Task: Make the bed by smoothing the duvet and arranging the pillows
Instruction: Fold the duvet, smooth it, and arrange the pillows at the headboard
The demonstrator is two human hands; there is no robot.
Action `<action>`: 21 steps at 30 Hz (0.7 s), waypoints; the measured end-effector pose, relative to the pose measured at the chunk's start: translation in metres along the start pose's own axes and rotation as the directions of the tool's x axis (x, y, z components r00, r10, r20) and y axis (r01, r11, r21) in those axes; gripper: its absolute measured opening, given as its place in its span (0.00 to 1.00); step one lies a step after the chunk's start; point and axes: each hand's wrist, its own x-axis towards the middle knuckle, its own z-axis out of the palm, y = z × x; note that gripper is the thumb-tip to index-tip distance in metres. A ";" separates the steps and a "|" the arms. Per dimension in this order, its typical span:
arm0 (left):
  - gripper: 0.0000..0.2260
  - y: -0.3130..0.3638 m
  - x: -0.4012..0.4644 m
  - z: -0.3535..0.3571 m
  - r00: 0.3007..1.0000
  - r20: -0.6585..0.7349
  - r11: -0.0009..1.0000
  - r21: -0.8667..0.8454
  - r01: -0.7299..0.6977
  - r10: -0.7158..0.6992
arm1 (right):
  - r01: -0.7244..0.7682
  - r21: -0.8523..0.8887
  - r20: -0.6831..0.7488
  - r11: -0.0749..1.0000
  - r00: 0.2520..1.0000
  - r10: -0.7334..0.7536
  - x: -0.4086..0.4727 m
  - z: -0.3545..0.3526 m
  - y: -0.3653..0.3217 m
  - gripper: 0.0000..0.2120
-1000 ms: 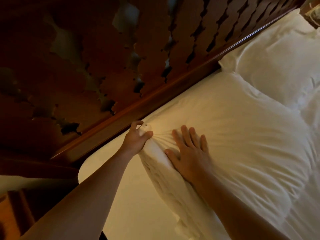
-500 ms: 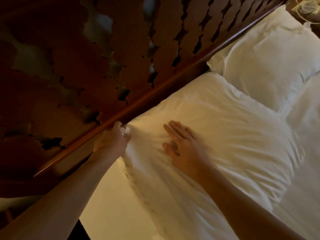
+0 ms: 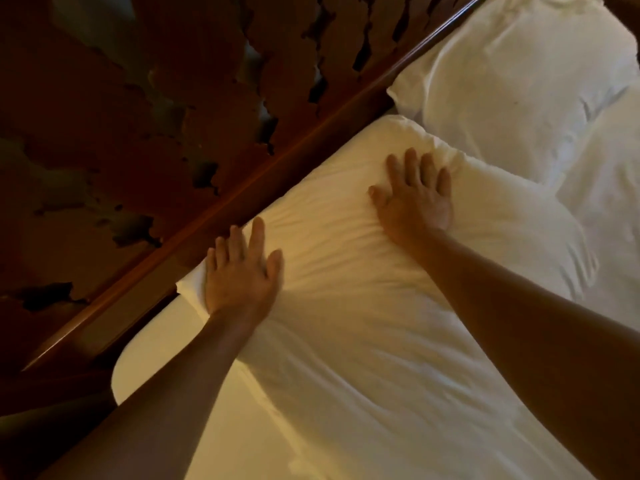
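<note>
White cotton everywhere, basically; the near pillow (image 3: pixel 346 271) lies across the middle of the frame, its long edge snug against the wooden headboard (image 3: pixel 242 188) that runs diagonally from lower left to upper right; a second pillow (image 3: pixel 512 84) sits in the upper right, its corner just beside the first. Left hand (image 3: pixel 239 275) is flat and spread wide on the pillow's left corner, gripping nothing; right hand (image 3: pixel 415 199) is the same, fingers splayed, palm down near the far corner. Looks to me like the patting-flat step; best bet is to press evenly and sweep outward toward the corners so the creases fanning out between the hands get pushed off, not bunched up. Bare sheet (image 3: pixel 221 410) shows at lower left; the duvet (image 3: pixel 609 188), I think, is the rumpled white at the right edge. Containers: none in sight, so nothing to report there.
</note>
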 end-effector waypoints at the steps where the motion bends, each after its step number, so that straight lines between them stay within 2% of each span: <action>1: 0.29 -0.004 -0.004 -0.004 1.000 0.024 1.000 0.014 0.017 -0.017 | -0.025 0.039 0.012 0.999 1.000 0.024 -0.013 -0.003 -0.001 0.33; 3: 0.29 -0.001 -0.020 -0.014 0.999 0.009 0.999 0.002 0.037 -0.037 | -0.044 0.117 0.049 0.992 0.998 0.038 -0.054 -0.011 -0.002 0.33; 5: 0.29 0.016 -0.049 -0.025 0.997 -0.054 0.991 -0.126 -0.053 0.047 | -0.040 0.187 0.058 0.982 0.998 0.030 -0.111 -0.013 -0.004 0.33; 7: 0.29 0.043 -0.092 -0.032 0.954 -0.056 0.917 -0.266 -0.299 0.295 | -0.034 0.241 0.062 0.970 0.998 0.019 -0.183 -0.013 -0.009 0.33; 9: 0.27 0.062 -0.135 -0.028 0.860 -0.038 0.825 -0.265 -0.499 0.508 | -0.047 0.287 0.082 0.957 0.996 0.024 -0.247 -0.007 -0.011 0.34; 10: 0.27 0.066 -0.151 -0.023 0.829 -0.015 0.806 -0.224 -0.548 0.560 | -0.079 0.309 0.111 0.948 0.993 0.047 -0.274 -0.003 -0.011 0.34; 11: 0.27 0.064 -0.163 -0.017 0.820 0.011 0.809 -0.176 -0.561 0.572 | -0.125 0.328 0.135 0.936 0.987 0.084 -0.296 0.001 -0.009 0.34; 14: 0.27 0.044 -0.184 -0.007 0.860 0.059 0.858 -0.134 -0.497 0.507 | -0.316 0.341 0.180 0.886 0.946 0.268 -0.343 0.011 -0.003 0.34; 17: 0.28 0.039 -0.200 -0.021 0.877 0.113 0.880 -0.155 -0.449 0.467 | -0.523 0.436 0.294 0.733 0.852 0.433 -0.379 0.005 0.000 0.35; 19: 0.28 0.044 -0.223 -0.040 0.865 0.135 0.867 -0.214 -0.451 0.483 | -0.580 0.535 0.347 0.615 0.814 0.466 -0.405 -0.011 -0.001 0.34; 21: 0.26 0.052 -0.253 -0.067 0.828 0.148 0.824 -0.292 -0.485 0.540 | -0.563 0.632 0.320 0.533 0.816 0.482 -0.439 -0.040 0.000 0.34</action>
